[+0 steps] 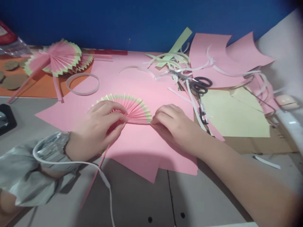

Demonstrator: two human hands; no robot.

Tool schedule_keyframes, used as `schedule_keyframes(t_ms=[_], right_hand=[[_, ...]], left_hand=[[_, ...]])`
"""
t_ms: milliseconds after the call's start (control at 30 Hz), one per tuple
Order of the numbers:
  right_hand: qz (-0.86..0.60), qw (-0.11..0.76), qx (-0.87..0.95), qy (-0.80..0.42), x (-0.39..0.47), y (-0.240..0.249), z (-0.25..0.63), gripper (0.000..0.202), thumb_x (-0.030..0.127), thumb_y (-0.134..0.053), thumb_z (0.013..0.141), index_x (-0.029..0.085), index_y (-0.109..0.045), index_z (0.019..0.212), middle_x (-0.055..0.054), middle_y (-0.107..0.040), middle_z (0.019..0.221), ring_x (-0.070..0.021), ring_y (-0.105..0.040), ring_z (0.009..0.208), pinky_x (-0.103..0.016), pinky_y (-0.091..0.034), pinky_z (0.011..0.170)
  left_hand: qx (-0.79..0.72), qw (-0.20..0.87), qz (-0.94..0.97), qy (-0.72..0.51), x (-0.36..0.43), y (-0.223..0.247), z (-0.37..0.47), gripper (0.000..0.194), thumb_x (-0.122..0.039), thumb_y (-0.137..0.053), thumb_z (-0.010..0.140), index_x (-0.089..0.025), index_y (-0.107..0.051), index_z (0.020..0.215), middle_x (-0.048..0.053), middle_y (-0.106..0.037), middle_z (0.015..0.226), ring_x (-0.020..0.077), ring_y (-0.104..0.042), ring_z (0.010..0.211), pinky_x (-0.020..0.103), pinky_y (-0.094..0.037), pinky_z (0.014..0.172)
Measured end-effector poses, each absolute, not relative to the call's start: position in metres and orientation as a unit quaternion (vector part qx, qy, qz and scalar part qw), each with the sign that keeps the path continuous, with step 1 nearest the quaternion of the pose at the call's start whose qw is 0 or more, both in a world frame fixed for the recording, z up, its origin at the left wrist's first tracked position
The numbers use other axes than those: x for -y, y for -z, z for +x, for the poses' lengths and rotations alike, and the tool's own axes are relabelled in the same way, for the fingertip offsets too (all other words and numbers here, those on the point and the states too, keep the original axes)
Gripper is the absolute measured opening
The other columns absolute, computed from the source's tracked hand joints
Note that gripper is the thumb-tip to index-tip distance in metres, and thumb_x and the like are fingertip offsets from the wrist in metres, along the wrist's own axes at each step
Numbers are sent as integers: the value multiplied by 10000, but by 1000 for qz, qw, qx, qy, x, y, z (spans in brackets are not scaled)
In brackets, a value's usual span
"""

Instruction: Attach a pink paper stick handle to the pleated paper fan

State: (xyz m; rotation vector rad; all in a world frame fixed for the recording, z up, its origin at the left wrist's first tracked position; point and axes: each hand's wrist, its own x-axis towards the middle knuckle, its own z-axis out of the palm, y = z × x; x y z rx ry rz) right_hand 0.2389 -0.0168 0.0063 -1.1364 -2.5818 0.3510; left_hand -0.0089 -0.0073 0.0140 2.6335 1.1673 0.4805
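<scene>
Left grip (98, 129) pinches paper fan (136, 110) near hub | right grip (175, 124) pinches outer corner | likely light, easily creased; hold by hub

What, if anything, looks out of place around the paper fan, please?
Paper strips lie in a messy tangle beyond the right hand, scissors among them, and one white strip lies stray on the tabletop, apart from the rest. Nothing looks spilled.

a pleated pink paper fan (136, 108) with a green-and-cream rim lies half-spread over pink sheets.
</scene>
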Motion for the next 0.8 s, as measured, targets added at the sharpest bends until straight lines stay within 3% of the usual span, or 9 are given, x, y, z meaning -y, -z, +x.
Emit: schedule_keyframes(t_ms=[200, 533, 800], right_hand=[[-408, 155, 892, -119, 16, -5, 238, 90, 233, -500, 903, 152, -535, 888, -69, -557, 980, -198, -482, 934, -349, -383, 853], [-405, 128, 904, -44, 24, -7, 222, 155, 189, -481, 902, 147, -593, 1001, -101, -580, 1013, -238, -488, 980, -400, -374, 869], [-374, 181, 908, -54, 28, 3, 208, 199, 266, -456, 933, 141, -610, 929, -91, -613, 935, -217, -511, 912, -387, -387, 839]], left_hand=[[-389, 142, 891, -183, 4, -9, -8, 162, -208, -532, 826, -151, -597, 963, 77, -574, 1058, 232, -505, 1066, 411, -382, 980], [-414, 216, 863, -193, 29, -10, 6, 569, -223, -610, 782, -153, -354, 1286, 110, -501, 1247, 234, -446, 1201, 392, -383, 1031], [-412, 237, 851, -224, 43, -10, 15, 648, -249, -609, 781, -94, -298, 1329, 154, -458, 1299, 241, -426, 1241, 366, -378, 1072]])
